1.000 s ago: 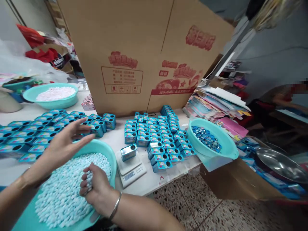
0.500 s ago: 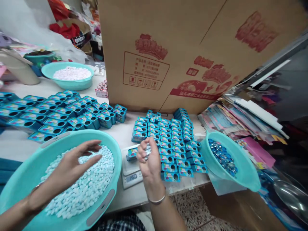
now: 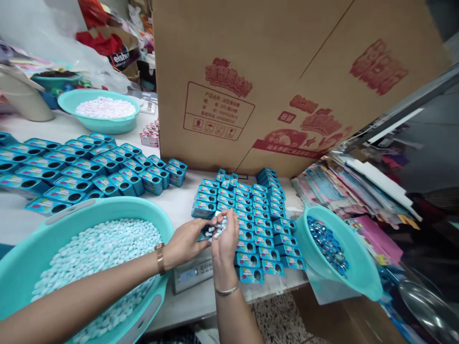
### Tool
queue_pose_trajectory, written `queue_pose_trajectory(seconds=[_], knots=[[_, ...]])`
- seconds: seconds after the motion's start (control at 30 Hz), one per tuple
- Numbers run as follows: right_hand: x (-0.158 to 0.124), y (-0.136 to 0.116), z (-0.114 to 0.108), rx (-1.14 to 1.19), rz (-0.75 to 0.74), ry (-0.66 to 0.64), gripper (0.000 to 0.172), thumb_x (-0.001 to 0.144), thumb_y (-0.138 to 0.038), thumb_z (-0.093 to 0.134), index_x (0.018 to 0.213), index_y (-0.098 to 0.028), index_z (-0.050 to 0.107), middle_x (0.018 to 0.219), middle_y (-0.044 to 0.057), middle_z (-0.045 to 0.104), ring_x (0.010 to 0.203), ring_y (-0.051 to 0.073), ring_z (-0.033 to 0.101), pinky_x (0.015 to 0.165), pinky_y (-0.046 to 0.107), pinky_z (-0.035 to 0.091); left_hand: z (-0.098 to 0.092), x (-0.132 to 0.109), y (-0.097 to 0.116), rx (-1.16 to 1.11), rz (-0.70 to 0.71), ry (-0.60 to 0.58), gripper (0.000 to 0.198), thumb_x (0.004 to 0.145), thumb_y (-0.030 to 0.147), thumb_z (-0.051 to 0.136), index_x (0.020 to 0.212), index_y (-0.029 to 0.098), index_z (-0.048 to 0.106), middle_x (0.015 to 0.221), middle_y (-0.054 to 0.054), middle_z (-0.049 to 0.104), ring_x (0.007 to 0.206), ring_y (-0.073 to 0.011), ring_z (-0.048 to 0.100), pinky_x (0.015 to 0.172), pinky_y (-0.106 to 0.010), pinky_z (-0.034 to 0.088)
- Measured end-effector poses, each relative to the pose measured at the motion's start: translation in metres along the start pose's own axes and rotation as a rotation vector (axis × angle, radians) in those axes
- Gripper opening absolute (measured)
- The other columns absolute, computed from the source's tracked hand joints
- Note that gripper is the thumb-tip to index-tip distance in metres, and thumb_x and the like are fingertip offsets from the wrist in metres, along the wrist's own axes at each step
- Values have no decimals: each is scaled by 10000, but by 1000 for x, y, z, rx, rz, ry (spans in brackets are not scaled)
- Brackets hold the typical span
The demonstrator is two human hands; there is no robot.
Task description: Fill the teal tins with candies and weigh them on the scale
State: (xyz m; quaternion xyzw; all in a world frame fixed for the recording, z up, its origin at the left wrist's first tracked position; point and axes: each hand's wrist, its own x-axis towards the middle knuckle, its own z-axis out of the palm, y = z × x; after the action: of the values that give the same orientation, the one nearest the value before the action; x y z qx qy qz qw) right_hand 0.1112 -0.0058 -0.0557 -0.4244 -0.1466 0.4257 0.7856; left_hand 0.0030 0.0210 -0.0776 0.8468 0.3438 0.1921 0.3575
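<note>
My left hand grips a small blue tin over the kitchen scale, fingers and thumb at its sides. Cupped against the tin's opening, my right hand holds several small pale candies. Some candies lie at the opening; how many are inside is hidden. On the left is a large turquoise basin of pale blue-white candies. Directly behind and right of my hands stand rows of blue tins with round holes in their tops.
More blue tins stand at the back left, near a basin of pale pink candies. A large cardboard carton blocks the back. At right are a turquoise tub of shiny blue pieces and stacked printed cards.
My left hand has moved right from above the candy basin and taken the tin from the scale. My right hand has brought its candies to the tin's opening.
</note>
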Motion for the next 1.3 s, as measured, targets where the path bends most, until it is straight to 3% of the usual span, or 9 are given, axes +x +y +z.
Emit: queue_pose_trajectory(seconds=[0.17,0.33,0.47,0.6,0.73,1.0,1.3], knots=[[3,2,1,13,19,5,235,799,-436,530,751,-215,464,594,-83,398,464,49,381,455,181,336,-1,0,1,21,-20,-2,374,763,255,585,1136,242,556,1113,-36,636,1016,-221,587,879,-319,448],[16,-8,-12,193,186,-22,232,813,-412,516,721,-216,434,541,-105,305,393,41,240,362,156,218,-2,-2,-2,74,1,-4,456,747,317,630,1180,212,532,1141,-70,615,1035,-240,575,886,-346,453],[20,-36,-29,365,258,-121,213,838,-301,496,665,-215,406,530,-104,284,391,46,238,361,147,252,-21,-16,-5,53,66,33,633,735,419,663,1284,210,427,1274,-105,530,1166,-254,496,983,-384,403],[14,-65,-43,446,226,-151,181,836,-252,503,677,-215,425,545,-98,318,400,46,281,364,136,278,-48,-38,-11,92,34,75,654,767,503,607,1317,236,377,1325,-97,488,1211,-264,458,1009,-427,377],[8,-76,-46,446,179,-128,161,844,-268,497,702,-216,443,558,-95,327,396,42,281,353,134,270,-62,-52,-15,158,-15,99,644,791,533,563,1329,236,372,1329,-101,483,1189,-269,479,977,-418,406],[10,-57,-35,448,233,-89,187,854,-291,476,692,-212,429,534,-102,292,375,39,242,335,147,225,-53,-45,-8,145,27,87,621,808,512,555,1335,247,360,1339,-88,464,1212,-255,455,1010,-395,380],[14,-44,-24,505,321,-153,188,850,-291,494,700,-210,418,525,-109,301,369,29,251,347,147,232,-31,-22,3,202,97,4,601,777,372,621,1308,245,368,1289,-88,496,1162,-262,464,975,-396,378]])
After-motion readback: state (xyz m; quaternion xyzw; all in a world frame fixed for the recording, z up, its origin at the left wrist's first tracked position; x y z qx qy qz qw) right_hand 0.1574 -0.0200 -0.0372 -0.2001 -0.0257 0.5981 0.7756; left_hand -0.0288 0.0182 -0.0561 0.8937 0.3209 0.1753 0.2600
